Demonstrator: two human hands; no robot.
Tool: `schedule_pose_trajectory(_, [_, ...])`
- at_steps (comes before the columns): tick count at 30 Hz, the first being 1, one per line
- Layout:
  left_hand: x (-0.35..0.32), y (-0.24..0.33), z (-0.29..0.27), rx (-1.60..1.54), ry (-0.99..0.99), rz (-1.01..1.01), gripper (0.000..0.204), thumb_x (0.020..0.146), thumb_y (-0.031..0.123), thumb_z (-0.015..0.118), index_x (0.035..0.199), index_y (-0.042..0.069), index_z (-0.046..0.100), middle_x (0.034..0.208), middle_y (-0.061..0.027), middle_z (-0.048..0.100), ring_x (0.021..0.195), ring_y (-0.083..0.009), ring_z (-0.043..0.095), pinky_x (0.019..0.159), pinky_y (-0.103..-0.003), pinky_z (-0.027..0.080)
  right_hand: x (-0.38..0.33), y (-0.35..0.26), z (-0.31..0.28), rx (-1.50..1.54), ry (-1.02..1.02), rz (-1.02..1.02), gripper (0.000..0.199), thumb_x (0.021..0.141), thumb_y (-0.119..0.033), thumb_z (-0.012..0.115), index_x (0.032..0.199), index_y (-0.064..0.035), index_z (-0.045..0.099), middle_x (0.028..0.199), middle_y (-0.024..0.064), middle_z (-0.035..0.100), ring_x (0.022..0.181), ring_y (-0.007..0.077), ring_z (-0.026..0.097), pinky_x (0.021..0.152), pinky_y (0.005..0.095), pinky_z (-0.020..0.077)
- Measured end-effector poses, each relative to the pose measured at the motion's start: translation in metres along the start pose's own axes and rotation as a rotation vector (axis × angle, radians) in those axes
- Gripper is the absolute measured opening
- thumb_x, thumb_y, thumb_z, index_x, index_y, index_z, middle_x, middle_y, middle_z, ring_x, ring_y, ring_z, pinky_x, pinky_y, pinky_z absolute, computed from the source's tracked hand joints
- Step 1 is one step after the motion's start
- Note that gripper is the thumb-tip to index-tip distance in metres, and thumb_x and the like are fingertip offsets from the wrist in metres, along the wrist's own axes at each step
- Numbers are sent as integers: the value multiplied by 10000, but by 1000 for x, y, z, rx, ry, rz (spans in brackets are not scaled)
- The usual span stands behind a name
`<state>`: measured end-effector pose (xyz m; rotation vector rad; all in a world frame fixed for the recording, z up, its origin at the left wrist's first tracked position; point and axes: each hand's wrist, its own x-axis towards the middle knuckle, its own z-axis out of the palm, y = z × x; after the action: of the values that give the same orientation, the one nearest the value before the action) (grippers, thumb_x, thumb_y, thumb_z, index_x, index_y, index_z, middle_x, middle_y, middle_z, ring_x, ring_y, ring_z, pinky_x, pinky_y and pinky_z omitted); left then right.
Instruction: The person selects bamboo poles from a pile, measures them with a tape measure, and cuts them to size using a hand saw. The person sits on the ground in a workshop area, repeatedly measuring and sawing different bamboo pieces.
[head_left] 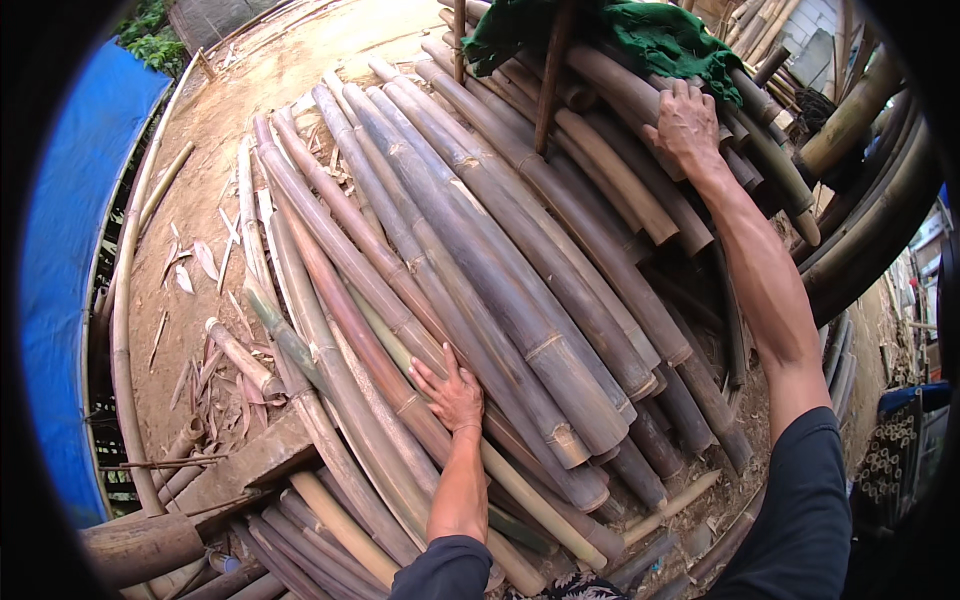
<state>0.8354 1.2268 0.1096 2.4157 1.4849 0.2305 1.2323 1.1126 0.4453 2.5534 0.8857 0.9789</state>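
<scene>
Bamboo poles (535, 345), brown and purplish, in a broad slanting pile beneath both hands. Laid on the pile near its lower middle: left hand (452, 396), fingers apart. Set on a thick pole (622, 88) at upper right, just beside green cloth (660, 45): right hand (686, 128), fingers together and bent; cannot tell whether clamped. Along the left edge, blue sheeting (85, 250); between, bare ground (300, 65) with dry husks (205, 260).
</scene>
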Motion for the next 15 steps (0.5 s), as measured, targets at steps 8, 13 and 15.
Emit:
schedule_pose_trajectory(8, [0,0,13,77,65,26,644,946,310,523,1528,441,282,1641,-168,46,1515,-381,39,1020,-565,435,-166,98,-129,99,-294,101,611,776,-334,783,1251,-39,538,1138,166,568,1084,348,585,964,448,451])
schedule_pose_trajectory(13, [3,-3,8,86,46,-9,651,944,313,528,1528,452,275,1647,-157,21,1519,-370,19,1037,-559,426,-262,189,-213,467,-632,229,748,703,-318,808,1314,-1,514,1217,233,586,1129,400,581,994,430,449])
schedule_pose_trajectory(15, [1,-4,14,58,68,9,645,946,312,520,1527,452,278,1647,-158,20,1519,-366,14,1042,-566,417,-310,240,-246,530,-748,322,827,647,-401,852,1281,33,548,1181,193,623,1092,305,616,991,373,443])
